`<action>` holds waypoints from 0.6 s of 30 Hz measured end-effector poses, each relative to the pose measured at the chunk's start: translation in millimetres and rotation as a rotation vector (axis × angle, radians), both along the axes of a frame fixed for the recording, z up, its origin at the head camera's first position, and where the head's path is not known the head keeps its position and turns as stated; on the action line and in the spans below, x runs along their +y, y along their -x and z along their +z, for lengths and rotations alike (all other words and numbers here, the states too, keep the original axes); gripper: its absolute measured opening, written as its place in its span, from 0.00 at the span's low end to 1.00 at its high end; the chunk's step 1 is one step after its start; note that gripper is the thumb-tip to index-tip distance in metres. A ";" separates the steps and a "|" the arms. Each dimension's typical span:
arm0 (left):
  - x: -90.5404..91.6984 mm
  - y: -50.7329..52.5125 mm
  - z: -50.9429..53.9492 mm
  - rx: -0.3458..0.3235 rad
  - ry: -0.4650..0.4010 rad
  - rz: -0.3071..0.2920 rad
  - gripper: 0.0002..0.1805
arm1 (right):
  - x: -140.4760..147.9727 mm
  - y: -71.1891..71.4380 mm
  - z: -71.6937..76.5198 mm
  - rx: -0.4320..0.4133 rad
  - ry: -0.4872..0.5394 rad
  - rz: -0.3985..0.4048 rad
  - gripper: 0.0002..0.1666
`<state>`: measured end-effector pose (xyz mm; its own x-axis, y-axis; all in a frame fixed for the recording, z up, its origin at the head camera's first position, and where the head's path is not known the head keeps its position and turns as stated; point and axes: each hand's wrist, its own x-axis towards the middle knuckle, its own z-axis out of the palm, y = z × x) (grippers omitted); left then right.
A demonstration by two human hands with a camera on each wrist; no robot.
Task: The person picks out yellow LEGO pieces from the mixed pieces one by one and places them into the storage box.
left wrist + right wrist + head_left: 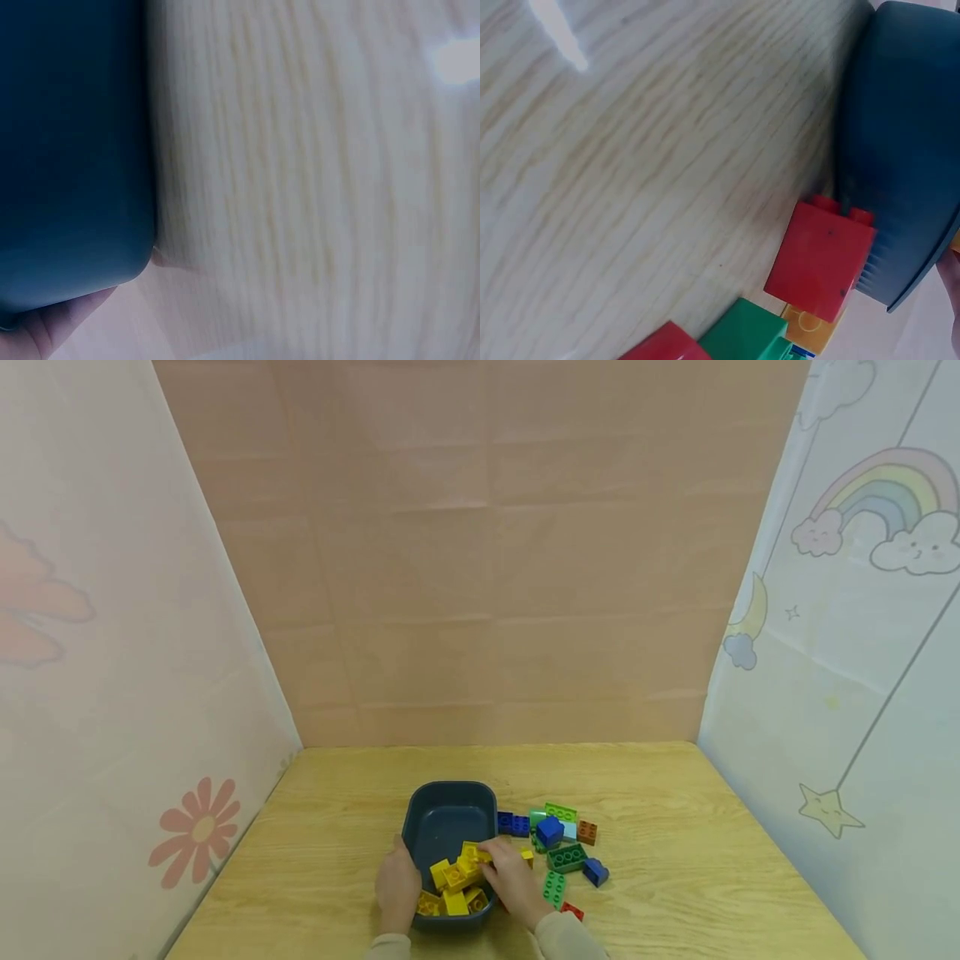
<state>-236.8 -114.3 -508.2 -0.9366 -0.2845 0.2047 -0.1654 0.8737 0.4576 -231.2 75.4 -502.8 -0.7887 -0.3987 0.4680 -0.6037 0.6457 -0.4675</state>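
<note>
A dark blue tray [450, 817] stands on the table with several yellow toy bricks [454, 902] heaped in its near half. My left hand [397, 887] holds the tray's left side. In the left wrist view, fingers [56, 324] show at the tray's wall [75, 150]. Over the right rim reaches my right hand [515, 878], its fingers pinching a yellow brick [482, 857] above the heap. The fingertips are partly hidden. Outside the tray, a red brick [821, 259] sits against its right wall in the right wrist view.
Right of the tray lie loose bricks: a blue brick [550, 832], a dark green brick [566, 858], a light green brick [554, 888], a brown brick [587, 832] and several others. Cloth walls, including the pink back wall [487, 568], enclose the wooden table [675, 860].
</note>
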 end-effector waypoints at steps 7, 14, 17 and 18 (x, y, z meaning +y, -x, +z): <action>0.0 -0.5 0.0 0.021 0.013 -0.009 0.27 | 1.9 -3.7 -2.2 0.090 -0.029 0.113 0.10; 0.2 -1.6 1.9 0.036 0.019 -0.013 0.28 | 1.9 -3.4 -0.4 0.089 -0.065 0.127 0.09; 0.2 -1.6 2.7 0.031 0.019 -0.012 0.28 | 2.2 -3.2 0.4 0.084 -0.094 0.123 0.09; 0.1 -1.3 2.7 0.028 0.020 -0.012 0.28 | 2.3 -3.3 0.4 0.084 -0.101 0.119 0.09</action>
